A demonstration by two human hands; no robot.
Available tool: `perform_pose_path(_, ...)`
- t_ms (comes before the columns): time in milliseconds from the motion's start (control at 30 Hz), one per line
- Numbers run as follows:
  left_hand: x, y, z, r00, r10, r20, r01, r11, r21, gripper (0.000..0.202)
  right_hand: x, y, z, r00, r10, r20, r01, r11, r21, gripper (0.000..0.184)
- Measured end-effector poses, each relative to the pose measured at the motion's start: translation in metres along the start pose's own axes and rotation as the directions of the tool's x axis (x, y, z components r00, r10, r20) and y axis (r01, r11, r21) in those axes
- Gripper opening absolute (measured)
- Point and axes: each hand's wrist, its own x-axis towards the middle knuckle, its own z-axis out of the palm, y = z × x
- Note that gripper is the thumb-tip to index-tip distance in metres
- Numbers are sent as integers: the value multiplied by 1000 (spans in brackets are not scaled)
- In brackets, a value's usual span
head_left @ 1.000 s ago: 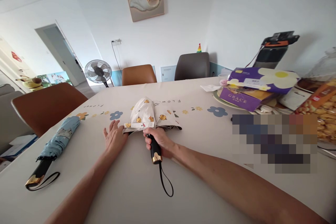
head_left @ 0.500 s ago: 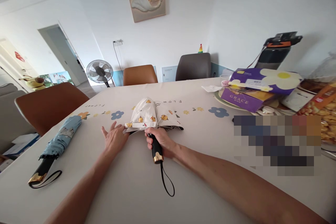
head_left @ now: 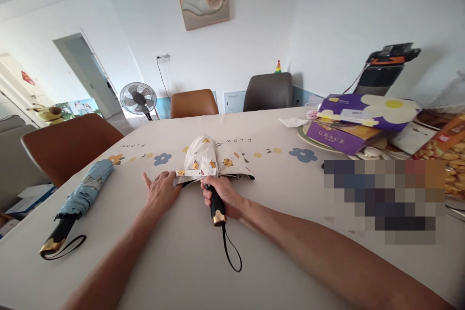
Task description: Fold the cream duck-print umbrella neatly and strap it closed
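Note:
A folded white umbrella (head_left: pixel 201 157) with yellow cartoon figures lies on the table, its canopy loose and flared to the right. Its black handle (head_left: pixel 217 203) has a gold end cap and a wrist loop. My right hand (head_left: pixel 227 194) is wrapped round this handle, thumb near the top. At the canopy's left lower edge, my left hand (head_left: pixel 162 189) grips the fabric by the thumb side, with the little finger sticking out; its thumb is mostly hidden. Further left lies a rolled light blue umbrella (head_left: pixel 89 186) with a similar black and gold handle, touched by neither hand.
Purple packages (head_left: pixel 336 136) lie on a plate at the right, near a dark bottle (head_left: pixel 381 75) and a snack bag (head_left: pixel 450 155). A blurred-out patch covers part of the table's right side. Chairs (head_left: pixel 194 103) and a fan (head_left: pixel 138 98) stand beyond the table (head_left: pixel 174 261).
My left hand has shifted slightly right, its fingers drawn closer together, and the canopy's left edge has moved a little inward. My right hand keeps its hold on the handle.

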Motion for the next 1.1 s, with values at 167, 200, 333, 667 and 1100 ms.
perform_pose_path(167,0,1,-1,1000,5,-2,-5,1000,30,25,0,0,0,1000,3,0,-3,1000,0,17)
perform_pose_path(200,-1,1,-2,1000,1,3,-1,999,32,25,-1,-1,1,1000,4,-3,-4,1000,0,17)
perform_pose_path(333,0,3,-5,998,-20,53,20,1000,0,28,-3,-2,2,1000,5,-13,-5,1000,-1,17)
perform_pose_path(667,3,2,-7,992,-72,100,81,993,-83,35,-4,-11,1,1000,-2,2,2,1000,19,17)
perform_pose_path(1100,4,1,0,980,-183,-73,151,938,-313,66,1,-17,-8,998,-10,-67,13,999,36,35)
